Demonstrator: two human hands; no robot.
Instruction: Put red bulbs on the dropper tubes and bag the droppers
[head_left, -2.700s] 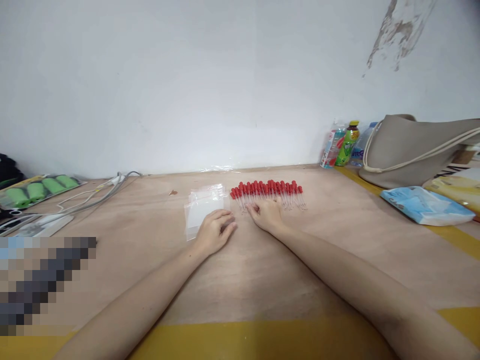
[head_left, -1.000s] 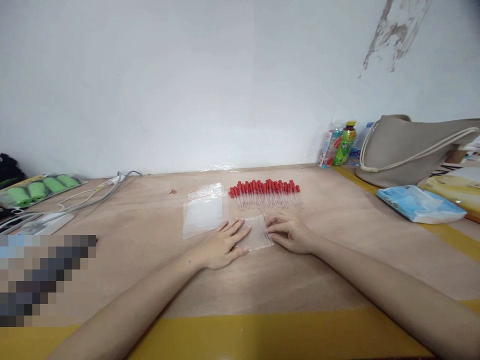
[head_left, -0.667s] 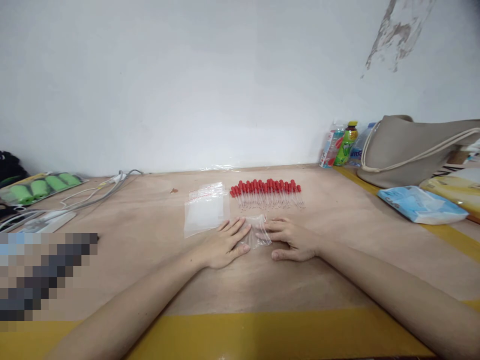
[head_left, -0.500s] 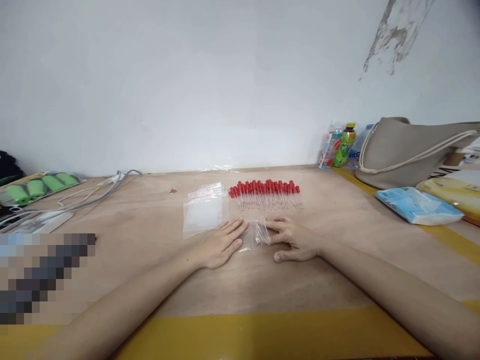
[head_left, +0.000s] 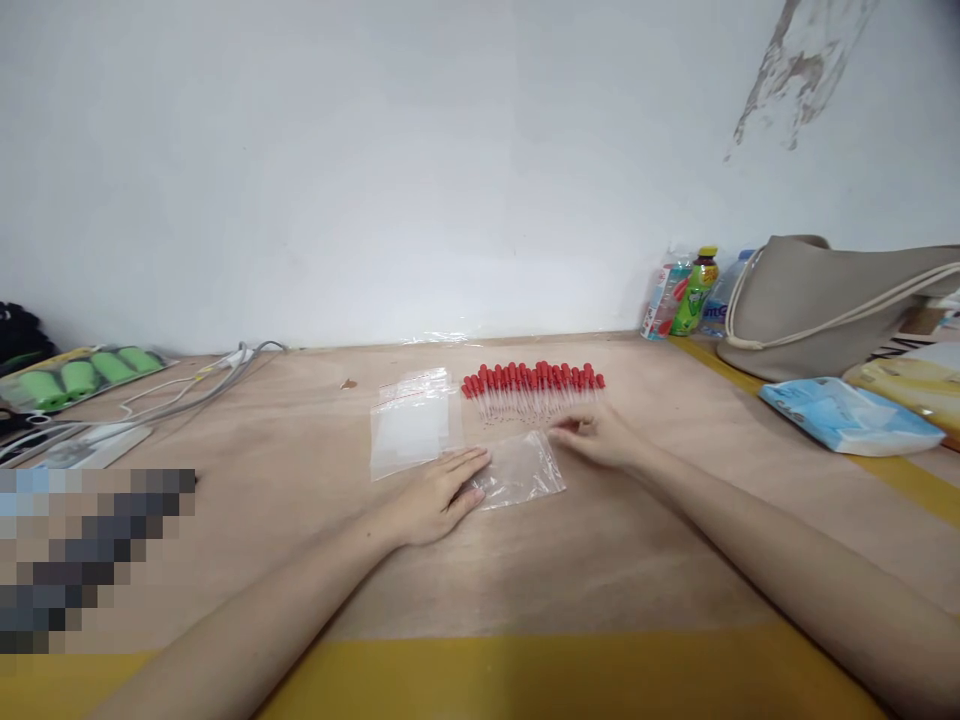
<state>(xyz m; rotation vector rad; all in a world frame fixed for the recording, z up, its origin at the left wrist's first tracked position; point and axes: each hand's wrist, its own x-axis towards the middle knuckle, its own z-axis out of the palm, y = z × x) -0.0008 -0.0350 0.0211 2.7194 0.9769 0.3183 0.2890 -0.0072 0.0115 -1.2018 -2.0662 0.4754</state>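
My left hand (head_left: 446, 492) lies flat with fingers stretched, its fingertips on the left edge of a clear plastic bag (head_left: 521, 472). The bag is flat on the table and a little wrinkled. Just off its upper right corner is my right hand (head_left: 596, 437), slightly blurred, fingers loosely bent and a gap showing between them; I see nothing in it. Behind the bag lies a row of droppers (head_left: 534, 380) with red bulbs and thin clear stems pointing toward me. Clear zip bags (head_left: 411, 430) with red seal lines overlap in a stack beyond my left hand.
Cables and a power strip (head_left: 112, 447) lie on the left, near a pack of green rolls (head_left: 82, 376). At the back right stand drink bottles (head_left: 696, 292) and a grey bag (head_left: 825, 300), with a blue tissue pack (head_left: 851, 415) before them. A wall bounds the table.
My right hand has come off the clear bag and moved up toward the stems, its fingers now more bent. The bag's right side, bunched before, now lies spread. My left hand stays in place.
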